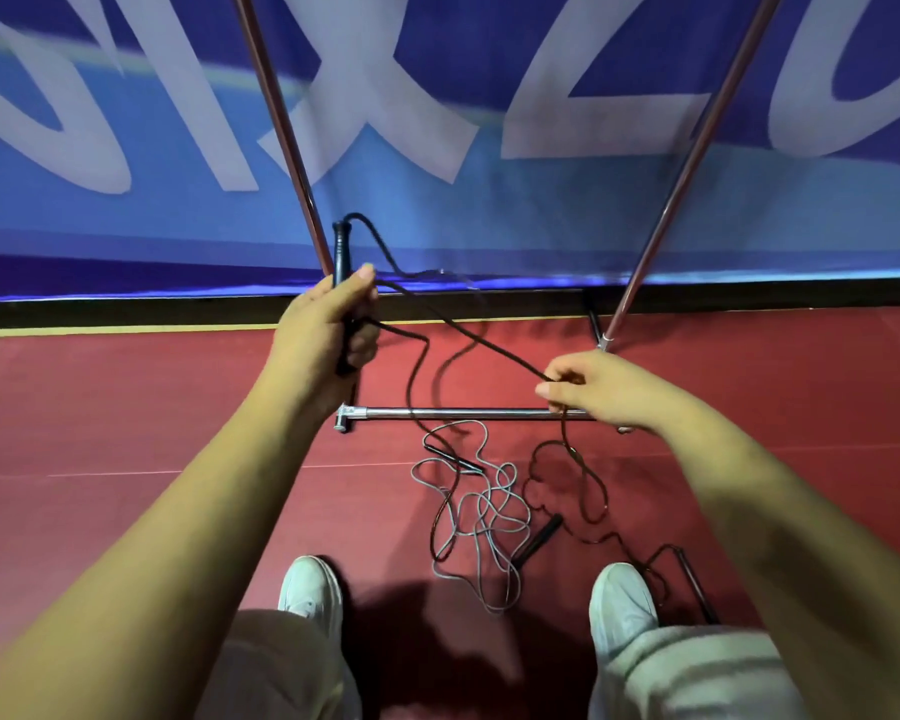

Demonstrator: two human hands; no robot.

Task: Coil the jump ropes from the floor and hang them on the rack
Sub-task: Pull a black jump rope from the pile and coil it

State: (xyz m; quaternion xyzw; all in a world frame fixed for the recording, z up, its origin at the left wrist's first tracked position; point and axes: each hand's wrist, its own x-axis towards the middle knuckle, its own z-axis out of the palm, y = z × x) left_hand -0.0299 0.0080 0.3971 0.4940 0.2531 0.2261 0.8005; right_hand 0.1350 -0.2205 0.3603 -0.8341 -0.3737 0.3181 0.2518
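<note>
The left hand (328,330) grips the black handle (342,252). The right hand (593,389) pinches its black rope (489,346). There is a red floor (126,407) below and a blue wall (541,215) at 12 o'clock.

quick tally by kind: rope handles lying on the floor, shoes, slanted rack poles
handles on the floor: 3
white shoes: 2
slanted rack poles: 2
total: 7
</note>
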